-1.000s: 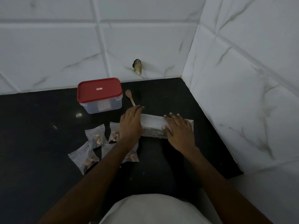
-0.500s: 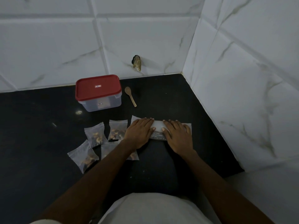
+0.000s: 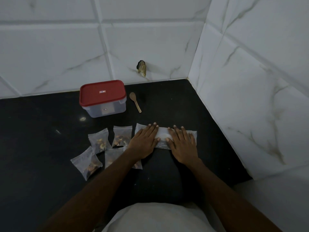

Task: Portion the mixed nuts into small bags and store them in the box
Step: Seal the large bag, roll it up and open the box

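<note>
Left hand (image 3: 144, 141) is sliding nearer right hand (image 3: 183, 144) along white packet (image 3: 163, 135). Both grips are lying spread flat, pressing it; small bags (image 3: 99, 139) are lying leftward.

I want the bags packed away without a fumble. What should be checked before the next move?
1. Lid off the box: not ok, the red lid is on it.
2. Hands free: not ok, left hand and right hand press flat on the white pouch.
3. Nuts in the small bags: ok, all four hold some.
4. Seals on them: cannot tell.
5. Wooden spoon out of the way: ok, it lies apart, right of the box.
</note>
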Demonstrator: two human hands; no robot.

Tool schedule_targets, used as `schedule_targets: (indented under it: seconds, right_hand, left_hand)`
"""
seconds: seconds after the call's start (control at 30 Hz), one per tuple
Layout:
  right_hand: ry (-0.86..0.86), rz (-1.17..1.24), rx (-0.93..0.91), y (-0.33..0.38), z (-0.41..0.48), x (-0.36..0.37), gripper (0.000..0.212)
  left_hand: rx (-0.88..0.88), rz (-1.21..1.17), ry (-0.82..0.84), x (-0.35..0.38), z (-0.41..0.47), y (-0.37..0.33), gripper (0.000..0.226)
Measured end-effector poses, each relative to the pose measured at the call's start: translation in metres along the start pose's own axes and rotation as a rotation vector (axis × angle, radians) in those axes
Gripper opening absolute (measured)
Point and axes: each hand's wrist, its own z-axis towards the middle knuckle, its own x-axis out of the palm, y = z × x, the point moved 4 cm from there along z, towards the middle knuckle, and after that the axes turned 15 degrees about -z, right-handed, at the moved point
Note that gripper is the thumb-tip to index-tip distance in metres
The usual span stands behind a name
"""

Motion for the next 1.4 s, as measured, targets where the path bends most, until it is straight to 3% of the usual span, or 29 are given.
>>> schedule_targets:
  seconds: [0.23, 0.4, 0.53, 0.63, 0.8, 0.93, 1.07, 1.23, 1.4]
  right_hand:
    - [0.094, 0.044, -0.067, -0.012, 0.008, -0.017, 0.056]
    - [0.115, 0.001, -0.019, -0.032, 0.018, -0.044, 0.065]
    - [0.06, 0.034, -0.053, -0.031, 0.023, -0.057, 0.047]
    - [0.11, 0.057, -0.091, -0.03, 0.021, -0.06, 0.039]
    - [0.095, 0.204, -0.134, -0.035, 0.012, -0.066, 0.021]
    - [0.193, 0.195, -0.23, -0.034, -0.002, -0.063, 0.013]
    - [0.269, 0.38, -0.131, -0.042, 0.007, -0.066, 0.013]
    - [0.158, 0.296, -0.09, -0.045, 0.035, -0.065, 0.017]
    - [0.106, 0.013, -0.133, -0.044, 0.047, -0.059, 0.024]
  left_hand:
    - [-0.02, 0.021, 0.034, -0.008, 0.006, -0.004, 0.068]
    - [0.008, 0.086, 0.054, -0.034, 0.021, -0.015, 0.078]
    - [0.033, 0.102, 0.044, -0.046, 0.027, -0.025, 0.061]
    - [-0.009, 0.022, 0.114, -0.044, 0.026, -0.028, 0.047]
    - [0.054, 0.191, 0.108, -0.045, 0.012, -0.041, 0.034]
    - [-0.03, 0.068, 0.18, -0.038, -0.006, -0.042, 0.03]
    - [-0.118, -0.104, 0.207, -0.044, 0.001, -0.035, 0.04]
    - [-0.235, -0.221, 0.121, -0.047, 0.024, -0.018, 0.042]
    - [-0.24, 0.07, 0.013, -0.038, 0.037, -0.024, 0.049]
